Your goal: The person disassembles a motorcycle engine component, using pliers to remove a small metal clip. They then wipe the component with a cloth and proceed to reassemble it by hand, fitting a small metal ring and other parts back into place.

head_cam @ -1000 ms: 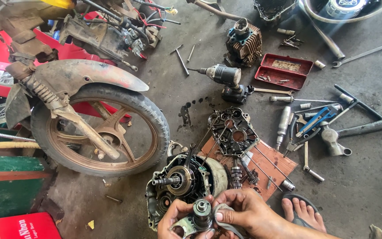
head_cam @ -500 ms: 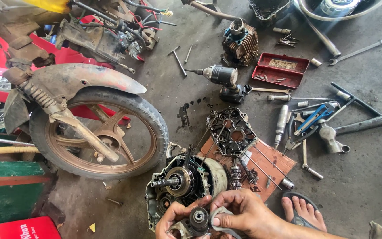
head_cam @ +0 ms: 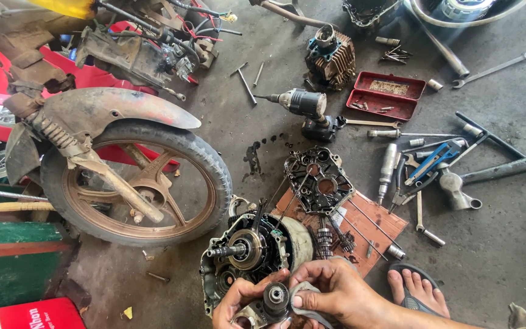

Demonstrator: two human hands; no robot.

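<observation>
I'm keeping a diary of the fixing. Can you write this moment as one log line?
left hand: holds round metal part | right hand: presses grey rag on it | engine case: on floor behind hands | wheel: at left

Left hand (head_cam: 238, 301) & right hand (head_cam: 336, 295) cut off at bottom edge, wrists out of frame. Round metal part (head_cam: 275, 300) half hidden by fingers (head_cam: 302, 300) & grey rag (head_cam: 305, 312). Red box (head_cam: 28, 315) cropped. Bits in red tray (head_cam: 360, 97) too small to tell.

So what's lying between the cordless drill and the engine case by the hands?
In the head view, the dark crankcase cover on the brown board lies between the drill and the engine case.
</observation>
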